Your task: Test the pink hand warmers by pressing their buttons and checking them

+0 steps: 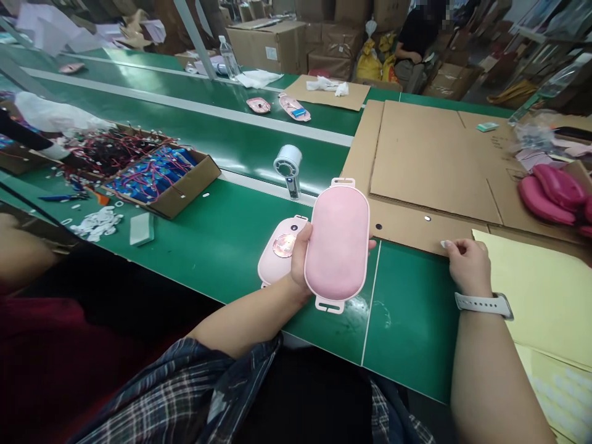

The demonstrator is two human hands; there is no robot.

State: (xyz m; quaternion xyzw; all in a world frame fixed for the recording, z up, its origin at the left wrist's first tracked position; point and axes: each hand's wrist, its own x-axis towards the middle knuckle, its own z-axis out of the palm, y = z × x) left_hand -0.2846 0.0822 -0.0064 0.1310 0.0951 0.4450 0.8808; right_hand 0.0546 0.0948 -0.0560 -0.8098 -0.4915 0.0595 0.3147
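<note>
My left hand (301, 259) is wrapped round a pink oval plastic case (337, 243) with a slotted tab at each end, held up above the green bench. Behind it on the bench lies a second pink case part (272, 268) with a shiny round window. My right hand (469, 264) is closed, thumb and fingers pinching a small white piece (444, 244) over the cardboard's front edge. Beside that hand lie yellow sheets (546, 290). A light-blue handheld fan (287, 165) stands farther back.
At left is a cardboard box (185, 196) of blue battery packs and wires, near white rings (98, 223) and a pale block (141, 229). Flat cardboard (425, 160) covers the right, with dark pink pouches (552, 194) on it. A co-worker's sleeved arm (23, 132) reaches in; another person (416, 49) sits behind.
</note>
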